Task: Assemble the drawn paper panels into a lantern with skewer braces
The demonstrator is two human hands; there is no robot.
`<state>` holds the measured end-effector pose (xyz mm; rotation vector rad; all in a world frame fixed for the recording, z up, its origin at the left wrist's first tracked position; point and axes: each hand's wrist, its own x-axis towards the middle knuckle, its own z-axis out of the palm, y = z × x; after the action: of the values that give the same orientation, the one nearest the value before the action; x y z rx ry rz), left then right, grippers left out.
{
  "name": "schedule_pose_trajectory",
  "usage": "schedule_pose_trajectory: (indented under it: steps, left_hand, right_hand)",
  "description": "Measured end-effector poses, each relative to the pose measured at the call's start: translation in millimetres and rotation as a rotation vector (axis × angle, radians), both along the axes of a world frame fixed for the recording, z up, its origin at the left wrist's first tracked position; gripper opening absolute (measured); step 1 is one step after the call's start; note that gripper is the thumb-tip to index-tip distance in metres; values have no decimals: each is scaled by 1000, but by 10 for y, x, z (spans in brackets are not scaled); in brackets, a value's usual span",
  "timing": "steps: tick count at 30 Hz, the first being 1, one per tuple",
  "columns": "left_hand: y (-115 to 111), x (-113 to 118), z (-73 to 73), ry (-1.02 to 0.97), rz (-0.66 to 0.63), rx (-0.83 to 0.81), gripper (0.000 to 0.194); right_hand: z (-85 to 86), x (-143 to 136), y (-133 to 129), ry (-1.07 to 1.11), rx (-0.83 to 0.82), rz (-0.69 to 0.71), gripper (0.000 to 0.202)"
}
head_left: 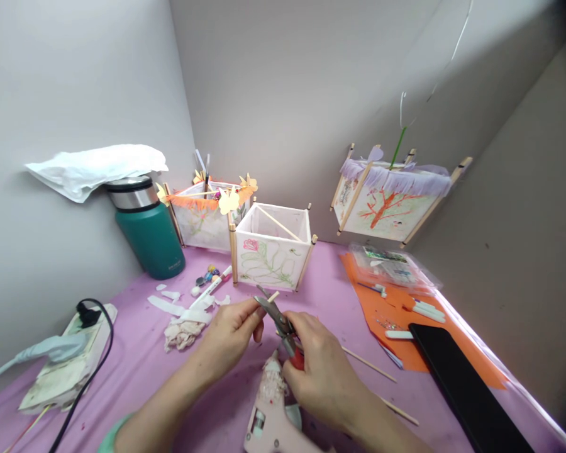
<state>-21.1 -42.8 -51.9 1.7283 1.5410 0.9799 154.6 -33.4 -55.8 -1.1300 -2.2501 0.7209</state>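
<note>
right hand (318, 355): closed around the red handles (296, 357) of the scissors (278, 314), whose blades are parted. left hand (236, 330): fingertips pinched together beside the blades, apparently on the pale stick end (274, 296), so that it is probably steadied against the cut. beneath the right hand, a glue gun (274, 418) is laid toward the near edge of the purple table (327, 270), presumably within reach; loose sticks (370, 364) are spread to its right.

beyond the hands, toward the far edge, a panelled box (268, 261) is stood on its corner posts, as if to keep its drawn sides off the surface. a fringed box (200, 223) is set behind it, to the left; a third box (387, 204) appears hung from a wire (401, 110) above the far right corner. along the right edge, an orange sheet (368, 308) is overlapped by a black slab (466, 390).

hidden or unclear: the pinch contact, screened by a blade; part of the glue gun, covered by the right hand and cropped below; the slab's near end, cropped; the wire's upper attachment, not made out.
</note>
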Motion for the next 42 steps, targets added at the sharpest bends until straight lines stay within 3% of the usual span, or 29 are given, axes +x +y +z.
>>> schedule_pose_trajectory:
  steps: [11,19,29,35,42]
  left_hand:
    - [17,-36,-41,-175,-72,-98,40]
    - [-3,-28,-37,-25,-19,-65,46]
    - [-30,1,-19,78,38,13,40]
    - [-18,69,-10,141,150,114,22]
    - [2,19,-45,67,82,65,35]
  right_hand:
    - [65,46,19,14,-72,43,32]
    - [15,15,-1,4,-33,21,35]
    - [-38,11,61,-14,11,28,26]
    - [-33,-13,76,-26,-5,-3,26]
    - [4,5,28,11,-42,4,30]
